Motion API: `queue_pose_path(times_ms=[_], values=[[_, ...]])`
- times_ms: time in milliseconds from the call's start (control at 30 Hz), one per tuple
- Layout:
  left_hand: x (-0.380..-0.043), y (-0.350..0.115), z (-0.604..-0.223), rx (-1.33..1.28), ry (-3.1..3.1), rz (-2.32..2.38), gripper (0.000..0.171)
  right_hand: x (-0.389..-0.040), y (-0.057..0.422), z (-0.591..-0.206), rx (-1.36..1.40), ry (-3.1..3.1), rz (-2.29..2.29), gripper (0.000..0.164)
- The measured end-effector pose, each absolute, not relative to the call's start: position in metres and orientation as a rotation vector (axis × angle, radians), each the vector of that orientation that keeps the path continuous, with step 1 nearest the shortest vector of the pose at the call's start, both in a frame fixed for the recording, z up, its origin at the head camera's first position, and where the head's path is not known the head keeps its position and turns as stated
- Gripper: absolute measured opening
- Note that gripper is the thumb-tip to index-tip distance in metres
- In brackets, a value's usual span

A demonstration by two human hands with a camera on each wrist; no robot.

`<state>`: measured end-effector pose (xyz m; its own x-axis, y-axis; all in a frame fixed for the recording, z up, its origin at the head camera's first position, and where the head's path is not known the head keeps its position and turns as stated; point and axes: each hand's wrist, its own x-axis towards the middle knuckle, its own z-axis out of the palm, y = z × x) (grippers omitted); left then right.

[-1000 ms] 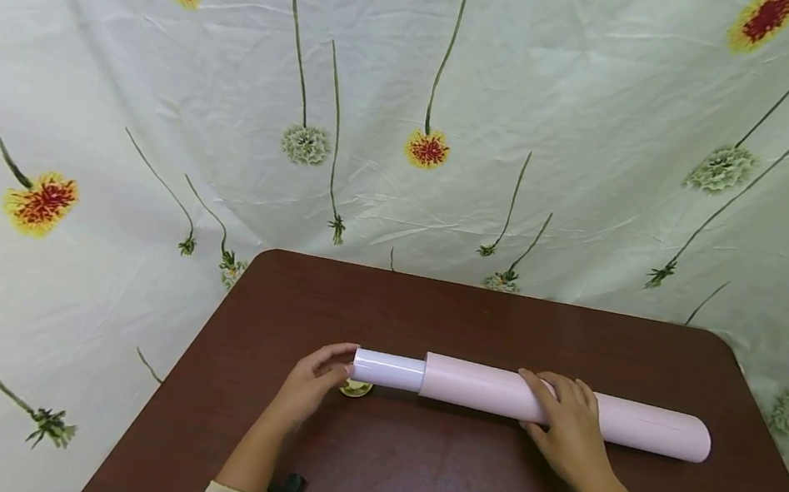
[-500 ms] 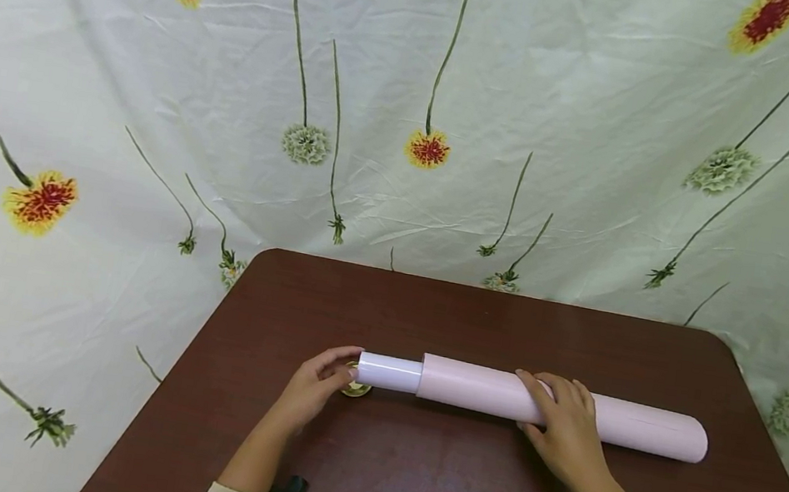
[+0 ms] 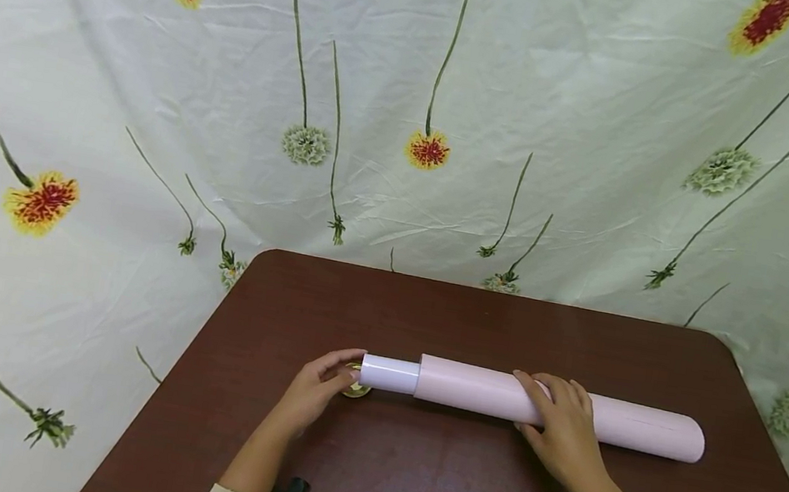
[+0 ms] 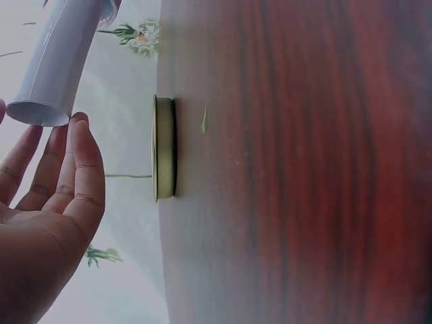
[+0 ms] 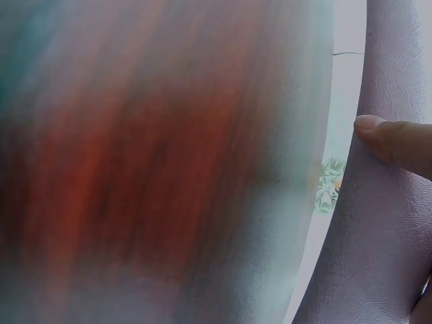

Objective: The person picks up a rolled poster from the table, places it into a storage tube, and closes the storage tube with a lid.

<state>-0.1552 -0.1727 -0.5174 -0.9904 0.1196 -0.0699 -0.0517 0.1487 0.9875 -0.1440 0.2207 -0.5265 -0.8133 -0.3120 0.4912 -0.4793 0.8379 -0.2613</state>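
In the head view, a pink tube [image 3: 642,426] is gripped at four o'clock by the right hand [image 3: 561,432]. In the left wrist view, a white tube [image 4: 55,67] is touched at ten o'clock by the extended fingers of the left hand [image 4: 50,216]; in the right, the pink tube is seen at three.

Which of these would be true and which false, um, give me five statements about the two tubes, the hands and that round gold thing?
1. The glossy white tube sticks out of the pale pink cylindrical tube. True.
2. The white tube is the wider of the two. False: it is narrower.
3. The right hand holds the pink tube. True.
4. The left hand rests on the pink tube. False: it touches the white tube's exposed end.
5. The shallow, round gold-coloured object sits on the dark reddish-brown table. True.
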Motion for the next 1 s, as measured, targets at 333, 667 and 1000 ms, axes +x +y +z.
queue_pose_path(times_ms=[333, 667, 1000], values=[[-0.154, -0.172, -0.516, 0.13, 2.224, 1.939, 0.043, -0.143, 0.218, -0.526, 0.591, -2.576, 0.535, 0.09], [-0.153, -0.169, -0.517, 0.148, 2.22, 1.939, 0.047, -0.143, 0.215, -0.527, 0.602, -2.572, 0.535, 0.09], [-0.154, -0.161, -0.516, 0.138, 2.197, 1.969, 0.047, -0.143, 0.214, -0.528, 0.606, -2.559, 0.536, 0.089]])
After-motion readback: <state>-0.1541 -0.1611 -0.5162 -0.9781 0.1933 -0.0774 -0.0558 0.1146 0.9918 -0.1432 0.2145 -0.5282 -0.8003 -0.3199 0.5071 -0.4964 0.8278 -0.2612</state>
